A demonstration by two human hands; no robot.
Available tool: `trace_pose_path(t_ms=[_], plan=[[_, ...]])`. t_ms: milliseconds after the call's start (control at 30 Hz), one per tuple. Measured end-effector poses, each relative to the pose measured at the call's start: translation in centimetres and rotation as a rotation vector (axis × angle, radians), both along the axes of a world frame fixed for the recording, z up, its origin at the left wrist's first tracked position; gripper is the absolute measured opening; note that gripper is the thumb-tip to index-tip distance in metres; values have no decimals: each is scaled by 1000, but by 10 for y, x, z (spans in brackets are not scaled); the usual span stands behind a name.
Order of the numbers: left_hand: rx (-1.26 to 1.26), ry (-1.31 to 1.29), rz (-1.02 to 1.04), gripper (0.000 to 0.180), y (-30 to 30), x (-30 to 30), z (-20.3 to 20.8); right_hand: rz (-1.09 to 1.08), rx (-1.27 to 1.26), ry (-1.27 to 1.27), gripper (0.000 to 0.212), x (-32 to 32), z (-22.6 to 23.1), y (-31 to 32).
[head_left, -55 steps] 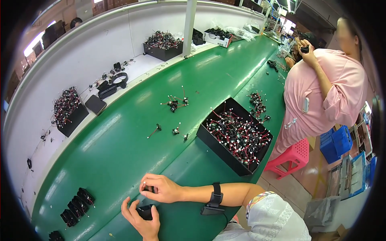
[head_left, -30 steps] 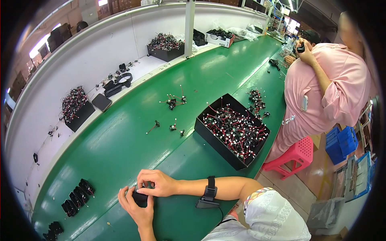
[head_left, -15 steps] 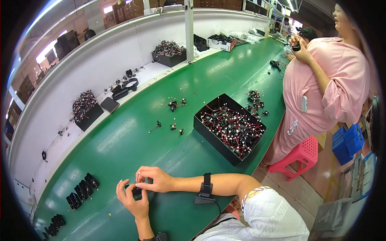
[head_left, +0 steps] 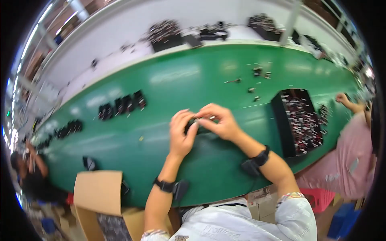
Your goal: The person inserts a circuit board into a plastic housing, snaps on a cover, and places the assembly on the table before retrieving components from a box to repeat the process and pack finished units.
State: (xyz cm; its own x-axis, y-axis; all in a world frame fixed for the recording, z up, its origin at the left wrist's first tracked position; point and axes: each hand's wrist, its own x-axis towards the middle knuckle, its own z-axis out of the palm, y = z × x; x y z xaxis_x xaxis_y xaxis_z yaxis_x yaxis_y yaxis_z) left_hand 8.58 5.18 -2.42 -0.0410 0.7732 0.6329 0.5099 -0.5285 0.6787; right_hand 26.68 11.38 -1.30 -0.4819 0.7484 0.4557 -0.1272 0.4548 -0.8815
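Note:
Both hands meet above the green table. My left hand is closed round a small black part, mostly covered by the fingers. My right hand reaches over from the other side, its thumb and fingertips pinched together at the top of that part. What sits in the right fingertips is too small and blurred to name. Ahead to the left stand several black parts in a row, with thin wires. At the right is a black box heaped with small wired components.
A few loose wired components lie at the far right. An open cardboard box stands at the table's near left edge. More black parts sit farther left. A co-worker in pink is at the right, another in black at the left.
The view has swung left, bringing the cardboard box and the left co-worker into sight. My hands stay together at the small black part.

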Motion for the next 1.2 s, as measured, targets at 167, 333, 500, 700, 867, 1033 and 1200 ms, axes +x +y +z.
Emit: trace_pose_path(t_ms=[167,333,500,700,867,1033,1200], plan=[[-49,-27,-91,23,-6,-20,0,-51,200,-144,15,-15,13,-6],[-72,-62,-212,29,0,-29,-9,-80,275,-139,11,-19,11,-6],[-167,106,46,77,-3,-39,-4,-95,137,-95,10,-13,1,0],[-294,160,17,92,0,-45,-8,-86,81,-123,10,-16,-8,-2],[-305,-305,-276,91,2,-37,-9,-172,224,-177,10,-14,-1,-5],[-354,-452,-431,92,5,-32,-11,-182,427,-252,12,-20,1,-8],[-371,-429,-441,91,5,-29,-11,-240,555,-333,13,-18,0,-5]])
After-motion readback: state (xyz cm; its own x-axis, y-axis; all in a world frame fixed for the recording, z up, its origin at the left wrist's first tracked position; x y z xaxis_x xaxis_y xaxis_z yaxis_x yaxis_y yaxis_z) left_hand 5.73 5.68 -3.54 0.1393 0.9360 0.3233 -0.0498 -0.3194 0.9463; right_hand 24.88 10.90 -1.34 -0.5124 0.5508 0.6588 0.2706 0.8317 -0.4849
